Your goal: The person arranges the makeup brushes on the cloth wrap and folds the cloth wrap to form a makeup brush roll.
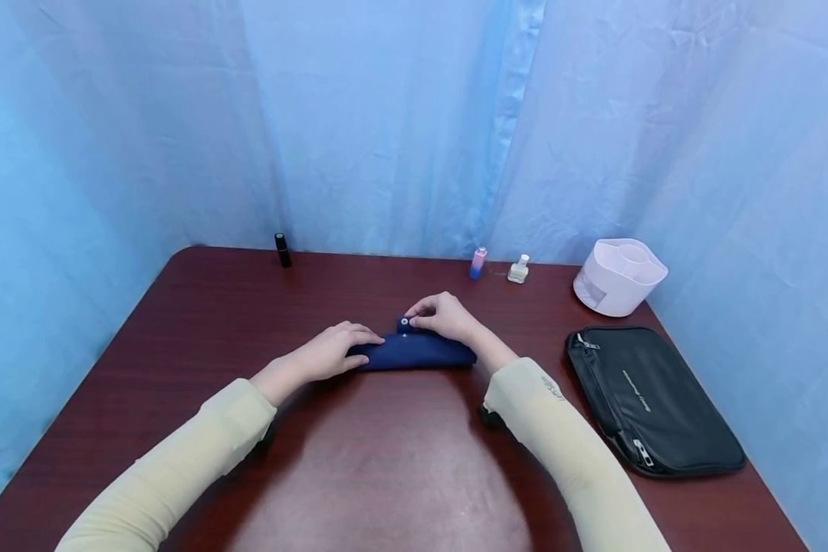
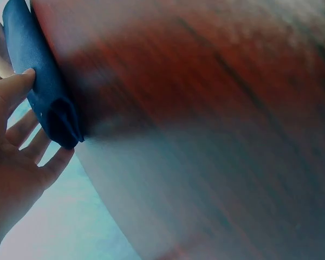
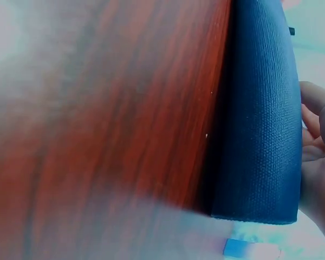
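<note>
A dark blue soft case [image 1: 424,353] with a snap tab [image 1: 402,328] lies lengthwise across the middle of the table. My left hand [image 1: 330,351] holds its left end, thumb on the near side and fingers along the top and far side. In the left wrist view, the end of the blue case [image 2: 40,70] shows folded layers. The thumb and forefinger of my right hand [image 1: 448,318] pinch the raised tab, whose metal snap faces up. The right wrist view has the textured side of the case [image 3: 260,119] in front, partly hiding my right fingers.
A black zipped bag [image 1: 662,399] lies at the right, below a white organizer [image 1: 610,287]. Along the back edge stand a black tube [image 1: 282,250], a pink-and-blue bottle [image 1: 478,263] and a small white-capped bottle [image 1: 518,270]. Blue curtains [image 1: 386,123] surround the brown table [image 1: 386,460].
</note>
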